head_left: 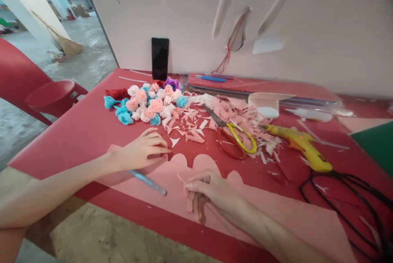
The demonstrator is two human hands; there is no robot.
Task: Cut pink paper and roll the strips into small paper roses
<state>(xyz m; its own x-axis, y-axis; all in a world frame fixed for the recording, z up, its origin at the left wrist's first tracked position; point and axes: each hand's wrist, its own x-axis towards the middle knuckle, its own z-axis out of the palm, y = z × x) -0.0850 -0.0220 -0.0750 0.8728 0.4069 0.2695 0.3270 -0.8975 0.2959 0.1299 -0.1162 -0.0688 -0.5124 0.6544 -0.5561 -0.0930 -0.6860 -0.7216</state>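
My left hand (143, 150) rests on the left end of a long pink paper strip (276, 209) with a scalloped upper edge, fingers curled, pressing it to the red table (76, 136). A blue pen (149, 182) lies just under that hand, and whether the hand grips it is unclear. My right hand (208, 191) pinches a thin pale stick near the strip's middle. A pile of small paper roses (147, 103) in pink, white and blue sits beyond the left hand.
Scissors (235, 136) with yellow and red handles lie among pink paper scraps (221, 117). A yellow glue gun (302, 146) with a black cord (346, 197) lies at right. A black phone (160, 58) leans on the wall. Red plastic chair (33, 91) at left.
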